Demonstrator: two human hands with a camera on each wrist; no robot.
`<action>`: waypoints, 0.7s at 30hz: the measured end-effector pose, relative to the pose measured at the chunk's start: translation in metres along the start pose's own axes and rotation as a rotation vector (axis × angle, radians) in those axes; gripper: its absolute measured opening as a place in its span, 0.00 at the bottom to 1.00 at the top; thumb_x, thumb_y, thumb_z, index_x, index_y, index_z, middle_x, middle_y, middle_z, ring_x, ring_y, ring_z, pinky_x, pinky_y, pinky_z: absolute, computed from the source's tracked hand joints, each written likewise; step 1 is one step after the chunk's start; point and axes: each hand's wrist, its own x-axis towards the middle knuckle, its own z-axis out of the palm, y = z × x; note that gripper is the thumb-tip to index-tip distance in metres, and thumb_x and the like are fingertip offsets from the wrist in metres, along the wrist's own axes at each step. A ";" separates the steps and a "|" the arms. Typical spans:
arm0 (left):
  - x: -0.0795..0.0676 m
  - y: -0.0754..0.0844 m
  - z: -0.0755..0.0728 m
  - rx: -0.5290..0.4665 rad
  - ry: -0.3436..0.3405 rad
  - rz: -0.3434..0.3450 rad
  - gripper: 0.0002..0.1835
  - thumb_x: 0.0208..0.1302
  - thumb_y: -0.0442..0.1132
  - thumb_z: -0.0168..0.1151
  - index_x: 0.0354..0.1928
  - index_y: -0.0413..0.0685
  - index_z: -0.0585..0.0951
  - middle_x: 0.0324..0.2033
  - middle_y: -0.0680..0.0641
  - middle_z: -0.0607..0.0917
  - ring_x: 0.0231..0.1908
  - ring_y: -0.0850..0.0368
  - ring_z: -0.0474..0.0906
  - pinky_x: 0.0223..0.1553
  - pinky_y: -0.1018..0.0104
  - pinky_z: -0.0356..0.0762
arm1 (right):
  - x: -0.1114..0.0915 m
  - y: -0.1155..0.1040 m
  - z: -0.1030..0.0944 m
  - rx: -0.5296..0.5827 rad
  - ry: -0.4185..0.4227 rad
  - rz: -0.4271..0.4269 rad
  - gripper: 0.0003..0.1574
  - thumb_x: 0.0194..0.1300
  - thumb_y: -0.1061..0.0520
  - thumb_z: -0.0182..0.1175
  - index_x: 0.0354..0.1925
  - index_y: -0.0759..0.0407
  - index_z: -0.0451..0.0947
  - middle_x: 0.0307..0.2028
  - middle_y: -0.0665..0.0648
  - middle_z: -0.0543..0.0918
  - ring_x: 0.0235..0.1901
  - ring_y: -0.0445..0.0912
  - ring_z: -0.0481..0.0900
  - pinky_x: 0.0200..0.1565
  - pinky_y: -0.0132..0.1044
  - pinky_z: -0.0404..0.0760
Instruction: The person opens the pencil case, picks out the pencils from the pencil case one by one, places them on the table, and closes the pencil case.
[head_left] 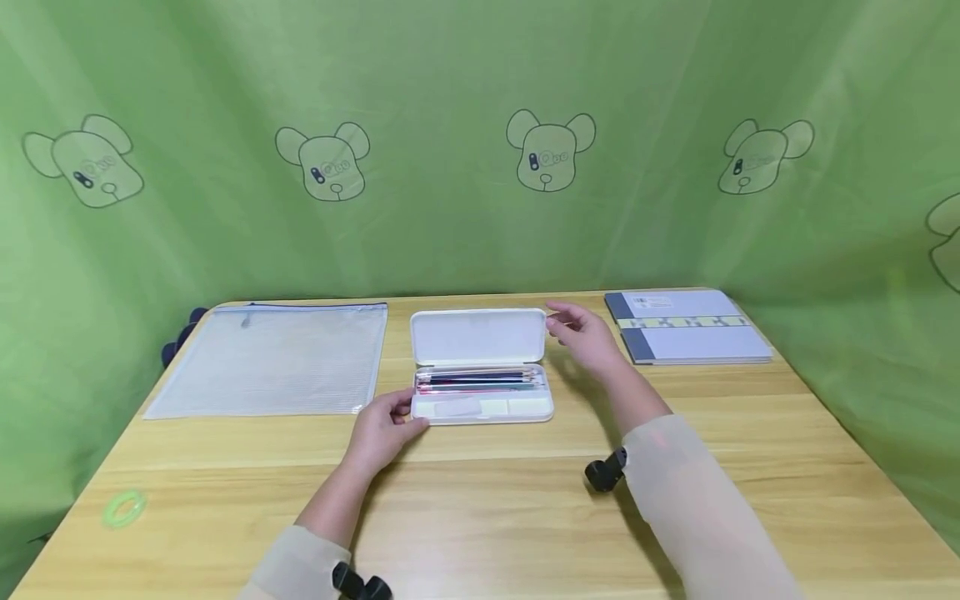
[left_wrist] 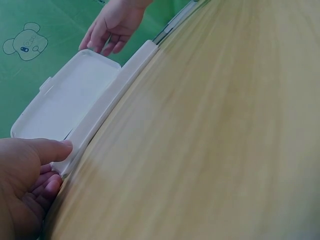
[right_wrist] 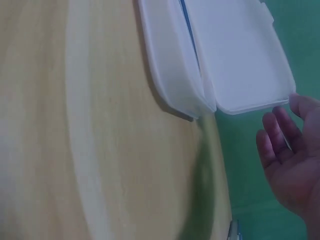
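A white pencil case lies open at the middle of the table, its lid raised at the back. Several pencils lie in the rear compartment, and a whitish block sits in the front one. My left hand grips the case's left end; the left wrist view shows the thumb on the rim and the fingers curled at the side. At the lid's upper right corner, my right hand pinches the edge between thumb and forefinger, with the other fingers loosely bent in the right wrist view.
A translucent zip pouch lies flat at the back left. Notebooks with a patterned band are at the back right. A light green ring rests near the left edge. A green curtain hangs behind the table.
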 end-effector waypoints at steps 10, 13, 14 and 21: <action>0.002 0.001 -0.002 -0.001 -0.011 -0.012 0.28 0.54 0.34 0.72 0.59 0.35 0.78 0.42 0.40 0.86 0.38 0.54 0.78 0.44 0.64 0.79 | -0.034 0.000 0.003 -0.221 -0.177 -0.085 0.19 0.67 0.57 0.61 0.54 0.62 0.77 0.45 0.61 0.83 0.40 0.47 0.75 0.39 0.34 0.77; 0.001 0.002 -0.003 0.000 -0.013 -0.016 0.28 0.54 0.34 0.71 0.59 0.35 0.78 0.42 0.40 0.86 0.38 0.55 0.78 0.43 0.64 0.79 | -0.038 -0.001 0.009 -0.293 -0.278 -0.069 0.17 0.66 0.56 0.61 0.52 0.59 0.80 0.45 0.60 0.83 0.38 0.46 0.75 0.38 0.35 0.76; 0.001 0.002 -0.003 0.001 -0.014 -0.016 0.28 0.54 0.34 0.71 0.59 0.35 0.78 0.42 0.40 0.86 0.38 0.55 0.78 0.43 0.64 0.79 | -0.038 -0.002 0.011 -0.317 -0.299 -0.071 0.17 0.66 0.56 0.61 0.52 0.59 0.80 0.46 0.60 0.83 0.37 0.46 0.75 0.38 0.36 0.76; 0.002 0.001 -0.002 -0.008 -0.019 -0.015 0.28 0.55 0.34 0.71 0.59 0.36 0.78 0.43 0.40 0.86 0.38 0.55 0.79 0.44 0.63 0.80 | -0.037 -0.004 0.020 -0.466 -0.353 -0.085 0.15 0.67 0.56 0.60 0.52 0.58 0.81 0.46 0.57 0.84 0.46 0.49 0.79 0.54 0.48 0.77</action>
